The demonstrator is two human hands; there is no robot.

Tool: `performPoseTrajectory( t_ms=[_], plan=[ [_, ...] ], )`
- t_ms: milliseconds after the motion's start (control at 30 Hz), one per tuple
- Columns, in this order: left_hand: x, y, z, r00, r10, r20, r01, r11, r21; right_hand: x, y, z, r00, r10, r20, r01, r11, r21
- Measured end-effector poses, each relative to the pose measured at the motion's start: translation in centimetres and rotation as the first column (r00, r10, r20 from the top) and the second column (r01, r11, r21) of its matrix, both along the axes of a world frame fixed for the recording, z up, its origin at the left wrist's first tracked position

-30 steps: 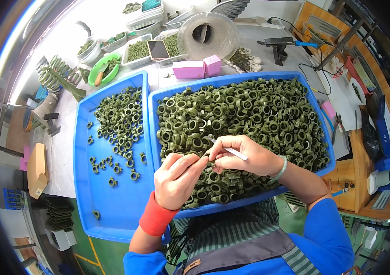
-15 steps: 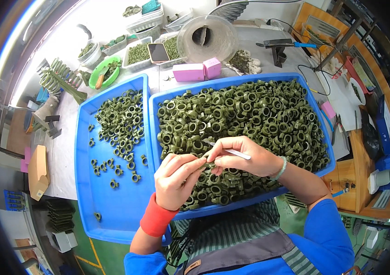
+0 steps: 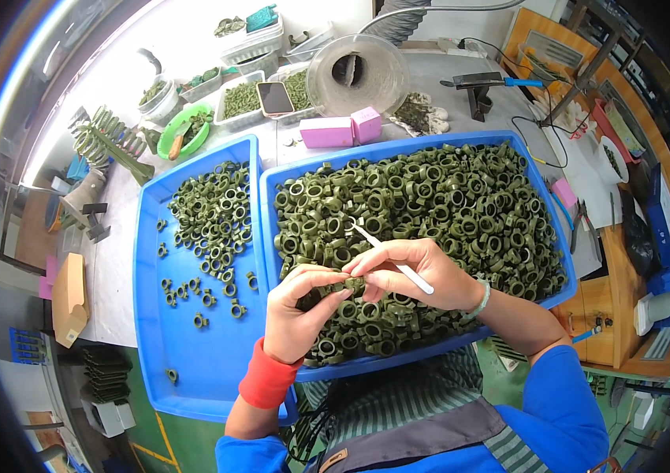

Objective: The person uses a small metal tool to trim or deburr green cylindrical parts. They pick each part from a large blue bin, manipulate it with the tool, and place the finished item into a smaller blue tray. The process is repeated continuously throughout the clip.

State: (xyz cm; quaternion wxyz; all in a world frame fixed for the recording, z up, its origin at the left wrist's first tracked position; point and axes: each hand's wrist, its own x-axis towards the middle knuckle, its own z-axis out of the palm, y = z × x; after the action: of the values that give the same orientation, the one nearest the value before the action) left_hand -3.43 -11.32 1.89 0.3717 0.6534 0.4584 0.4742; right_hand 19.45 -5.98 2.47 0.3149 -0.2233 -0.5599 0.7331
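Note:
Over the front left part of the large blue tray (image 3: 556,295), both my hands meet at one small dark green ring-shaped part (image 3: 354,283). My left hand (image 3: 292,311), with a red wristband, pinches it between thumb and forefinger. My right hand (image 3: 429,272) touches the same part with its fingertips. A slim, pale, scalpel-like tool (image 3: 422,284) is tucked in that right hand, its thin tip pointing away to the far left. Beneath the hands lies a deep heap of similar green ring parts (image 3: 422,189). My fingers partly hide the held part.
A second blue tray (image 3: 193,394) on the left holds a smaller pile of green rings (image 3: 213,205). Behind stand pink blocks (image 3: 327,132), a phone (image 3: 275,98), a clear round tub (image 3: 382,87) and a green bowl (image 3: 165,146). Pliers (image 3: 587,229) lie at right.
The pale tool has turned steeper in my right hand, its tip now farther out over the heap. My left thumb and forefinger have spread slightly around the green part.

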Motion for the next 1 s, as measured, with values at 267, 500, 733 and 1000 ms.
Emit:
performPoseTrajectory(
  t_ms=[267, 500, 733, 1000],
  plan=[
    [-0.36, -0.06, 0.3, 0.997, -0.065, 0.045, 0.072, 0.985, -0.16, 0.03, -0.21, -0.02, 1.0, -0.026, 0.017, 0.025, 0.998, 0.051],
    [-0.65, 0.02, 0.36, 0.993, -0.113, 0.038, 0.118, 0.976, -0.184, 0.6, 0.36, 0.57, 0.995, 0.025, 0.098, -0.027, 1.0, 0.01],
    [-1.02, 0.07, 0.69, 0.983, -0.173, 0.065, 0.184, 0.955, -0.233, 0.82, 0.52, 0.66, 0.991, 0.05, 0.127, -0.058, 0.997, 0.058],
    [-0.33, -0.47, 0.76, 0.996, -0.036, 0.085, 0.06, 0.954, -0.294, 0.46, 0.26, 0.71, 0.99, -0.033, 0.141, 0.013, 0.991, 0.137]
  ],
)
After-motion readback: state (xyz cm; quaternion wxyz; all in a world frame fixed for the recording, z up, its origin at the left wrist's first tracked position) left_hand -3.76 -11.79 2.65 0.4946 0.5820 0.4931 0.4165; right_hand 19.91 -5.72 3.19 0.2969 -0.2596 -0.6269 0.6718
